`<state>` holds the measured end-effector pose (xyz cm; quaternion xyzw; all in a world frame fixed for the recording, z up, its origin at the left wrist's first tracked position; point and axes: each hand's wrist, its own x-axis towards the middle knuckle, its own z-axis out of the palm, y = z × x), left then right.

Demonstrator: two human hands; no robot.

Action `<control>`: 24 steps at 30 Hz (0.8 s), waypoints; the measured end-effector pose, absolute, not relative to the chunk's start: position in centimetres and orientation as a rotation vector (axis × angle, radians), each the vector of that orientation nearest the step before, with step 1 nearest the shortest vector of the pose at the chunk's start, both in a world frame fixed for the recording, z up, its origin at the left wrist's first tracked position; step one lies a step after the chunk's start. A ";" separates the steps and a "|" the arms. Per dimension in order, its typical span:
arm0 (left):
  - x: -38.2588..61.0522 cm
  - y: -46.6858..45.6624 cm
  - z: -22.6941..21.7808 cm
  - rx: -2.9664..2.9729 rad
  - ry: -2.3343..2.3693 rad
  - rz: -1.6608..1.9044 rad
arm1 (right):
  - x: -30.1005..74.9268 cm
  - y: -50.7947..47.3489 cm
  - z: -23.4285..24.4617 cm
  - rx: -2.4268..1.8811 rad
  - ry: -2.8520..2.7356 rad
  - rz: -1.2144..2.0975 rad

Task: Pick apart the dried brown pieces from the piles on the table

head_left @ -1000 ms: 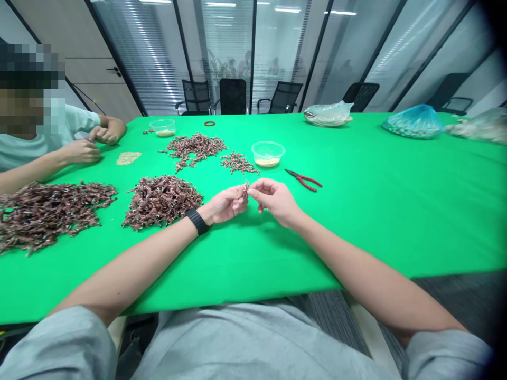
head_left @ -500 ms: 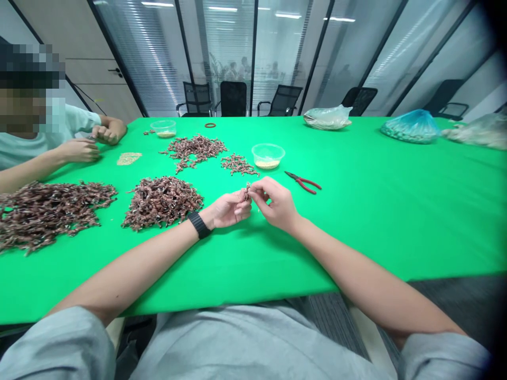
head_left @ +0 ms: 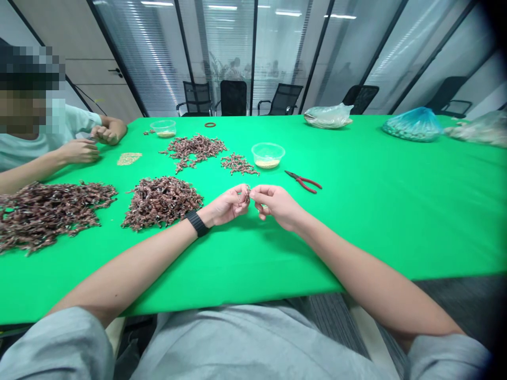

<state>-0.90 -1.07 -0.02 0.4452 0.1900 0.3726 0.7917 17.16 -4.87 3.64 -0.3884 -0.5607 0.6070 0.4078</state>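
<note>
Right hand (head_left: 280,207) has dipped, its grip unclear; left hand (head_left: 226,207) pinches a half-hidden brown piece (head_left: 247,196)

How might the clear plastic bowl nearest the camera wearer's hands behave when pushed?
The clear plastic bowl would probably slide rather than roll, as it stands upright. Its thin, see-through wall suggests it is light. The yellowish bits lie low, so spilling seems unlikely.

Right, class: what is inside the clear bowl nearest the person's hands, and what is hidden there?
The clear bowl holds a shallow layer of pale yellow bits at its bottom. Whatever lies beneath the layer's surface is covered, and the bits are too small to identify.
</note>
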 end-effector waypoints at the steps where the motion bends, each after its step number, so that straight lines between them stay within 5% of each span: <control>1: -0.9 -1.0 -0.1 0.982 0.421 0.809 | 17.4 -4.8 3.8 -0.989 -1.357 1.635; 7: -0.9 -0.9 0.0 1.016 0.434 0.811 | 17.9 -4.3 3.8 -1.007 -1.259 1.741; 17: -0.4 -2.3 0.7 0.762 0.364 0.737 | 17.5 -3.9 2.5 -0.832 -1.739 0.433; 24: -0.3 -2.5 0.7 0.714 0.360 0.717 | 18.1 -4.2 2.7 -0.645 -1.926 0.144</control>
